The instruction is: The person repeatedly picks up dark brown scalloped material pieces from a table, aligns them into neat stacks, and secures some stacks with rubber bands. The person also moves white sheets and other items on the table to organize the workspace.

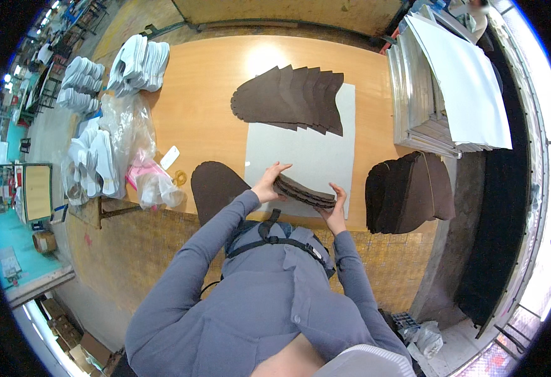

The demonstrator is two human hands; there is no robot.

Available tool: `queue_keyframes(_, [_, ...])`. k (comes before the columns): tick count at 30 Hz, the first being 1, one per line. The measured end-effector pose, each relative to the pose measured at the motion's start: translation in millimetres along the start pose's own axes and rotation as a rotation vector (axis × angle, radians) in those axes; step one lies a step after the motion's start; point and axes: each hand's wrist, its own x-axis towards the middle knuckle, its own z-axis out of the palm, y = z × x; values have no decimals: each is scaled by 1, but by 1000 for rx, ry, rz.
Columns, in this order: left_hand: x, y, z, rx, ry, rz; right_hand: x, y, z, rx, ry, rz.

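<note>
Several thin, dark brown cut pieces make a flat stack (305,191) that I hold between both hands at the near edge of the bench (206,107). My left hand (269,182) grips the stack's left end, thumb above and fingers curled under; my right hand (336,204) clasps its right end, fingers wrapped over the edge. The pieces look like matte leather or felt, soft-edged and curved. The stack hangs just over the near edge of a pale grey sheet (307,157), smooth and rectangular, lying flat on the orange-brown wooden benchtop.

At the sheet's far edge, more of the same brown pieces are fanned out (288,100), overlapping like scales, each with a rounded left end and a pointed right tip. Just left of my left hand lies a single rounded brown piece (215,185) at the near edge. At the near right corner a thick bundle of brown pieces (407,191) stands leaning on edge. Beyond it, toward the far right corner, is a pile of flat grey boards (420,107) with a white sheet (467,81) draped over the top. Along the left edge sit crinkled clear plastic bags (131,135) and stacks of white shaped pieces (140,63).
</note>
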Motion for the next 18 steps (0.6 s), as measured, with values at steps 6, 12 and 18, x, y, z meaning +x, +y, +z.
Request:
queue_keyframes(6, [9,-16,22,8,5,-62,-17,29,19,72,-12,75])
queue_keyframes(12, [17,-17,2,-310,-126,-31,-17,16,14,102,-6,59])
queue_keyframes(18, [-4,9,7,-33,-7,-5,6,-38,-3,-27,66,-33])
